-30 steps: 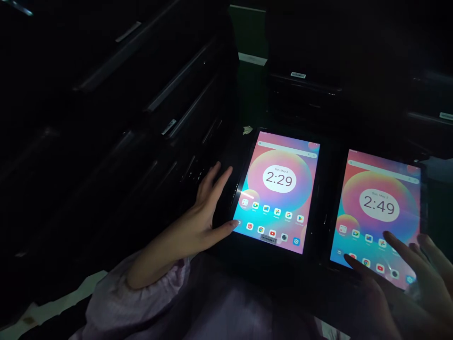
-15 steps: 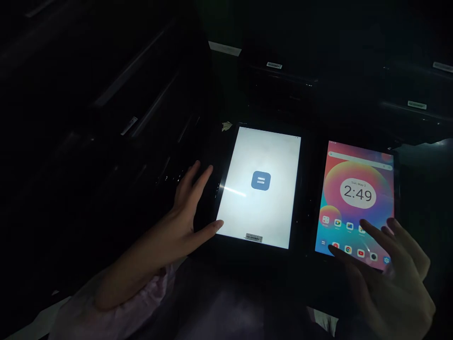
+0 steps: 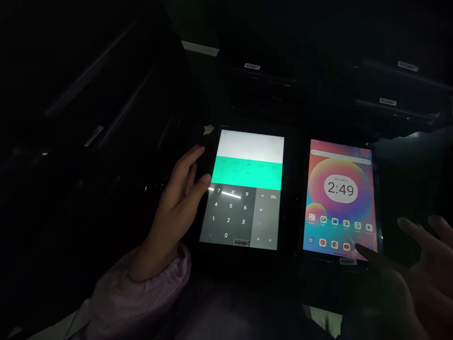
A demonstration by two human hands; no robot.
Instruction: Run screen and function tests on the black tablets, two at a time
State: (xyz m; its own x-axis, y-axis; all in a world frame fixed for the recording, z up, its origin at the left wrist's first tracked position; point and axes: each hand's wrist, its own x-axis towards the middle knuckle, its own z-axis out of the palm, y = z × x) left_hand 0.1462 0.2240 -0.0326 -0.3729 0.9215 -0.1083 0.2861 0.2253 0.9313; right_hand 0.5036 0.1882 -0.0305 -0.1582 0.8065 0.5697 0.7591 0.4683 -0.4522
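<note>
Two lit tablets lie side by side in the dark. The left tablet [image 3: 228, 206] shows a calculator with a dark keypad and a green band. My left hand [image 3: 182, 189] is at its left edge, fingers apart, with the thumb tip at the screen's border; whether it touches is unclear. On the right tablet [image 3: 341, 212] a colourful home screen reads 2:49 above rows of app icons. Over its lower right corner reaches the thumb of my right hand [image 3: 406, 269], the other fingers spread beyond the tablet's right edge. This hand is dim and partly blurred, and holds nothing visible.
Behind the tablets stand dark stacked shapes with small barcode labels [image 3: 252, 66] on them. More dark glossy edges fill the left side, one with a white label [image 3: 94, 135]. A torn pale scrap [image 3: 208, 130] lies just above the left tablet.
The left tablet's screen has gone from a white page with a blue equals icon to the calculator. My right hand has drawn back toward the right tablet's right edge. The view has shifted slightly.
</note>
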